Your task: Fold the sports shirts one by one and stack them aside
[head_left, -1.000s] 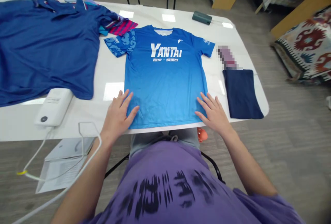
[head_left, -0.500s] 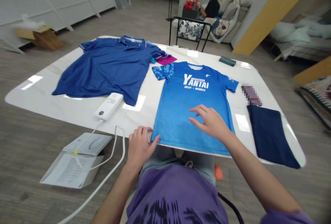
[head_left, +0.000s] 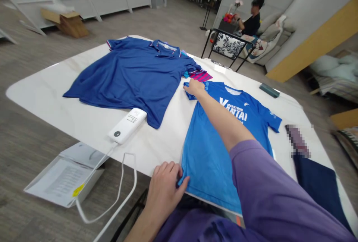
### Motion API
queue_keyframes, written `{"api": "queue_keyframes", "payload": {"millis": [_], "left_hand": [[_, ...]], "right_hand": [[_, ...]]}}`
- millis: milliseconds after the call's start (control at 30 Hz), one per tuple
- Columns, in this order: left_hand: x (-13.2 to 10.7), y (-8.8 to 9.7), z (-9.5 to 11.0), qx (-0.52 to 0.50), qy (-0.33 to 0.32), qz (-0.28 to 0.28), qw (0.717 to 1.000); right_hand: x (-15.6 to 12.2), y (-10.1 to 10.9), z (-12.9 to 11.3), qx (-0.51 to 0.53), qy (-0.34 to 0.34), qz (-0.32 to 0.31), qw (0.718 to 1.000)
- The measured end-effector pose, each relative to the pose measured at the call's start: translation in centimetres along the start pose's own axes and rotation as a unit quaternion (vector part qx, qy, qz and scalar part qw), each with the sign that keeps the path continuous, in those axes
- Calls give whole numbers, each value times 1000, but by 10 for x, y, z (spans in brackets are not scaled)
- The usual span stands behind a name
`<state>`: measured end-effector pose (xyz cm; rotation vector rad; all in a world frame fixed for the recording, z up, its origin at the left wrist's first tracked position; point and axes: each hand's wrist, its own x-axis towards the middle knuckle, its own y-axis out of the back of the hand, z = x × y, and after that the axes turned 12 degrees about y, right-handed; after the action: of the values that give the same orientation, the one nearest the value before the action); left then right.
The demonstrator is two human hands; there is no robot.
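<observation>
A blue T-shirt (head_left: 209,160) with white "Marathon Yantai" lettering lies face up on the white table (head_left: 167,145). My left hand (head_left: 167,184) is closed at its lower left hem corner, thumb over the cloth and fingers curled at the edge. Across the shirt stretches my right arm, covering part of the lettering. My right hand (head_left: 196,86) is at the patterned sleeve on the left, its fingers bent down and closed on the fabric; the fingertips are partly hidden. A dark blue polo shirt (head_left: 131,72) is spread out to the left.
A white device (head_left: 128,125) with a cable sits at the front left edge, above an open white box (head_left: 61,176). Pink-striped cloth (head_left: 203,75) peeks from under the polo. Dark folded fabric (head_left: 319,182) and a dark case (head_left: 269,90) lie right. A person (head_left: 251,22) sits beyond a chair (head_left: 229,46).
My right hand has moved from above the shirt's middle, forward and left to the patterned sleeve. My left hand stays at the hem corner. The view has tilted and shifted left.
</observation>
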<state>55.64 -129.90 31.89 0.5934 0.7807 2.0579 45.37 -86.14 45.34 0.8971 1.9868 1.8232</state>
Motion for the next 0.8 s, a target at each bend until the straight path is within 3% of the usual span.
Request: {"api": "queue_keyframes", "payload": {"millis": [200,333,467,600,700,800], "left_hand": [[0,-11,5,-136,-11,-46,990],[0,-13,21,-168,-38,-54,983],[3,-17,46,-137,-90,-69,984],[6,-31,73,-111,-155,-131,973],[5,-48,97,-82,-202,-188,958],[0,-67,118,-46,-256,-250,933]], "right_hand": [[11,-9,7,46,0,1,999],[2,9,38,99,-15,57,993],[-22,44,101,240,-55,124,961],[-69,75,184,344,-125,179,913],[-118,82,245,327,-179,206,905],[-171,72,291,280,-228,211,908]]}}
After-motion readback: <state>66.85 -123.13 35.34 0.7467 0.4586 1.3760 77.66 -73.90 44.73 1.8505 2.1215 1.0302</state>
